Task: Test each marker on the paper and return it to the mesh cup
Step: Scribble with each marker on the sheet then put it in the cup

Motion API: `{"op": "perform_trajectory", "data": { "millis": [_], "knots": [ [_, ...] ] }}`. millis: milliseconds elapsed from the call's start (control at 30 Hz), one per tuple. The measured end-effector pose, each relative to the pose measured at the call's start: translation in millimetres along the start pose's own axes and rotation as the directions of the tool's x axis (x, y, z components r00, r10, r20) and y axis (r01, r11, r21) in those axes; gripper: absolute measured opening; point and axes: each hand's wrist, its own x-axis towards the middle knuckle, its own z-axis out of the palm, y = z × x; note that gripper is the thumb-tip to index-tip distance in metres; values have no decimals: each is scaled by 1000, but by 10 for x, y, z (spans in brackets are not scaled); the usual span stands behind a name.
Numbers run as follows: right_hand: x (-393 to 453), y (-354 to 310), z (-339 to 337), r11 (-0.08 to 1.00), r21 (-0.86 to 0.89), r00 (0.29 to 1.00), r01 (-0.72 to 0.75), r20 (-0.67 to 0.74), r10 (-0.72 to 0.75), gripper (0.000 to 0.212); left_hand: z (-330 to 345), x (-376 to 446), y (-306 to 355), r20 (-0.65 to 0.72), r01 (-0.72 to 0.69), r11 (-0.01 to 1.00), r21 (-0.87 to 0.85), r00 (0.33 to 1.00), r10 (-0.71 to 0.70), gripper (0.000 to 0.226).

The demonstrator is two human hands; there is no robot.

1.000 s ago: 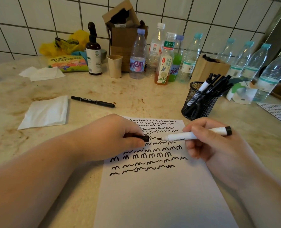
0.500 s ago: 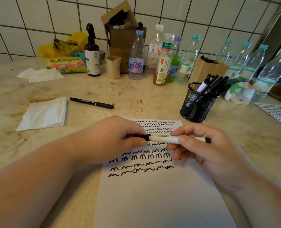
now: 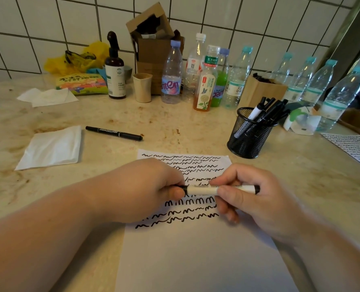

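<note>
A white marker (image 3: 212, 189) is held level above the paper (image 3: 196, 249), which lies at the near edge of the counter (image 3: 175, 127). Its black cap end is pinched by the curled fingers of the left hand (image 3: 145, 190), while the barrel is gripped by the right hand (image 3: 250, 203), fingers and thumb wrapped round it. Rows of black squiggles are seen on the upper half of the paper. The mesh cup (image 3: 248, 135), filled with markers, stands beyond the paper's far right corner. A black pen (image 3: 113, 133) is laid beside a folded tissue (image 3: 50, 147) towards the left edge.
</note>
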Motion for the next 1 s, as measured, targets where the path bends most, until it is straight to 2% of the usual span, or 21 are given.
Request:
{"op": "perform_trajectory", "data": {
  "millis": [200,300,367,433,533,600,667,767,867,933,1000],
  "knots": [
    [-47,3,-16,998,-62,999,25,43,-22,11,-28,-14,-22,56,-30,987,-158,998,40,32],
    [-60,10,-3,997,-74,999,29,36,-27,10,-29,-14,-21,53,-46,982,-182,997,56,33],
    [-44,1,5,993,-108,999,38,9,-37,4,-19,9,-40,11,-47,985,-164,999,49,32],
    [-20,-12,13,988,-149,998,52,-25,-56,7,-12,39,-51,-59,-53,986,-156,997,44,27],
    [21,-35,7,970,-220,989,99,-88,-120,9,-28,80,-64,-163,-51,978,-201,987,18,13],
    [38,-62,8,961,-245,974,129,-150,-169,6,-41,72,-79,-185,-39,971,-235,983,-5,10],
    [54,-107,-14,968,-209,946,138,-263,-191,4,-43,52,-113,-187,-13,975,-221,982,-29,15],
    [91,-226,-137,963,-232,865,137,-446,-231,15,-56,27,-159,-189,28,980,-196,980,-66,19],
    [142,-392,-271,957,-232,788,171,-552,-275,20,-58,28,-165,-188,33,986,-164,980,-64,19],
    [200,-495,-347,938,-315,725,147,-610,-319,18,-48,36,-166,-180,23,989,-143,982,-49,19],
    [273,-574,-425,885,-461,687,63,-623,-374,14,-39,41,-177,-176,14,991,-130,984,-37,19]
  ]
}}
